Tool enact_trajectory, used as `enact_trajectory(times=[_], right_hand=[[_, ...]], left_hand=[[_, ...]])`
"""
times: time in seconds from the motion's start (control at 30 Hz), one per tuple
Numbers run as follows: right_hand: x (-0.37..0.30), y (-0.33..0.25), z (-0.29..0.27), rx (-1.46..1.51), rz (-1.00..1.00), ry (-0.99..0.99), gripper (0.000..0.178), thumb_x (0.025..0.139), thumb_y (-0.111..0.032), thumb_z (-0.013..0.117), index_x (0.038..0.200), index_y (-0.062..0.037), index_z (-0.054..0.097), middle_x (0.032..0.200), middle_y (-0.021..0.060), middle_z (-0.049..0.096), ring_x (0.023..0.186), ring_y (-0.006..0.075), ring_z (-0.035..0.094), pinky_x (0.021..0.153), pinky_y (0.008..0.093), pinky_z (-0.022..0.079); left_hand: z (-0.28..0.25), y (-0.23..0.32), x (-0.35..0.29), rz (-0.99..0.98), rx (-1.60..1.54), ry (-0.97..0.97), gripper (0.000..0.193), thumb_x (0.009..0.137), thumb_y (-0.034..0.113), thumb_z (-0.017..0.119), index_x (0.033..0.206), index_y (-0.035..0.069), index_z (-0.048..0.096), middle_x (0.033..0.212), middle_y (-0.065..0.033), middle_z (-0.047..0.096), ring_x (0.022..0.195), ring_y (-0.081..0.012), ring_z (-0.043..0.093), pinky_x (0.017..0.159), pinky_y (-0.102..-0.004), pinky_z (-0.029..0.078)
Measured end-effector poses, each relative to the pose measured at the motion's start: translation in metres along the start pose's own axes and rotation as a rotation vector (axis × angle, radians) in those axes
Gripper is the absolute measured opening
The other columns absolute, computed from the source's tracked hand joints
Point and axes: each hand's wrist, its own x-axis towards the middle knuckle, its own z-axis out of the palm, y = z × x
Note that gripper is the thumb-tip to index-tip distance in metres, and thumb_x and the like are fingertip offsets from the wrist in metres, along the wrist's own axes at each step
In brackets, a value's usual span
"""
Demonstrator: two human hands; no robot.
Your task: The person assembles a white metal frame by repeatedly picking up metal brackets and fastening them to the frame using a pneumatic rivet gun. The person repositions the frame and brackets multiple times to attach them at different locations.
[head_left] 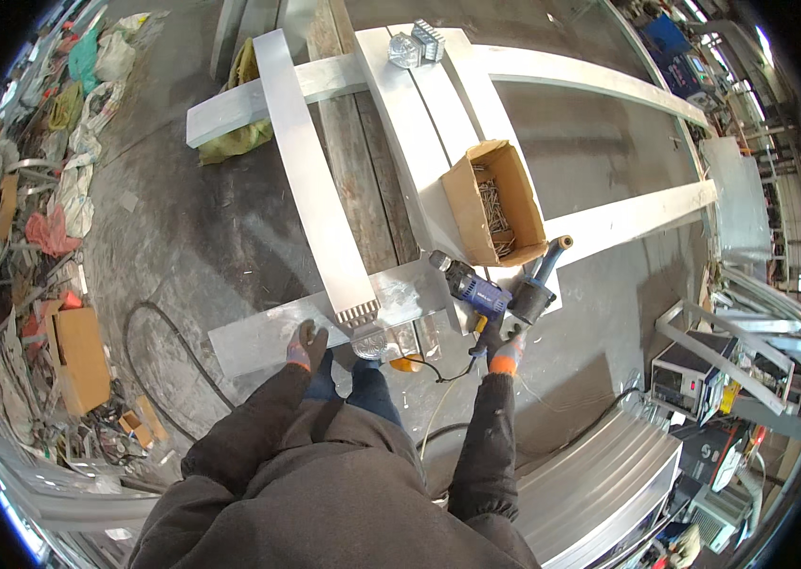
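Near the box [462, 214] of screws [493, 205], seemingly placed within reach, the right hand [507, 352] gripped a drill [482, 296]; apart, the left hand [306, 345] was beside a bar [263, 332], its hold unclear to me.

The drill [486, 298] has a body of matt plastic, blue and black, and its chuck [440, 260] looks like dark metal. The box [465, 224] is brown cardboard, matt; the screws [492, 204] in it are dull metal. The bar [310, 171] looks smooth and pale, with a soft sheen. The planks [351, 156] are wood, rough and worn. The sleeves [486, 446] are matt dark cloth, while the ribbed sheets [600, 474] are shiny metal.
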Motion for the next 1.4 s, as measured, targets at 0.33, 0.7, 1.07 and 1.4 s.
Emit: enact_trajectory(times=[0.33,0.7,1.07,1.4], right_hand=[[0.001,-0.014,0.003,0.788,0.480,-0.633,0.042,0.090,-0.044,0.075,0.103,-0.0096,0.055,0.073,0.0053,0.054,0.051,0.0134,0.047,0.043,0.0284,0.040],[-0.158,-0.093,-0.096,0.591,0.286,-0.433,0.031,0.093,-0.022,0.070,0.104,-0.0025,0.049,0.069,0.0093,0.055,0.045,0.0182,0.053,0.037,0.0312,0.043],[-0.259,-0.208,-0.084,0.280,0.197,-0.604,0.055,0.092,-0.009,0.066,0.137,-0.0064,0.034,0.098,0.0162,0.070,0.071,0.0264,0.072,0.047,0.0343,0.055],[-0.259,-0.259,-0.050,-0.050,0.265,-0.568,0.050,0.087,-0.006,0.072,0.126,-0.0101,0.042,0.076,0.0138,0.067,0.046,0.0178,0.056,0.037,0.0315,0.041]], left_hand=[[0.019,0.049,-0.047,0.157,-0.144,-0.148,0.049,0.094,0.024,0.069,0.135,0.003,0.054,0.120,-0.0162,0.065,0.103,-0.0252,0.065,0.087,-0.0375,0.055],[0.062,0.170,-0.083,-0.303,-0.856,-0.701,0.083,0.086,0.064,0.070,0.139,0.004,0.046,0.125,-0.0128,0.060,0.115,-0.0245,0.061,0.092,-0.0396,0.055],[0.080,0.131,-0.062,-0.613,-1.454,-0.470,0.035,0.088,0.042,0.075,0.098,0.008,0.069,0.087,-0.0071,0.069,0.074,-0.0215,0.067,0.072,-0.0404,0.056],[0.075,0.143,-0.040,-0.781,-1.646,-0.567,0.040,0.087,0.044,0.077,0.099,0.007,0.068,0.086,-0.0112,0.070,0.073,-0.0248,0.070,0.071,-0.0420,0.060]])
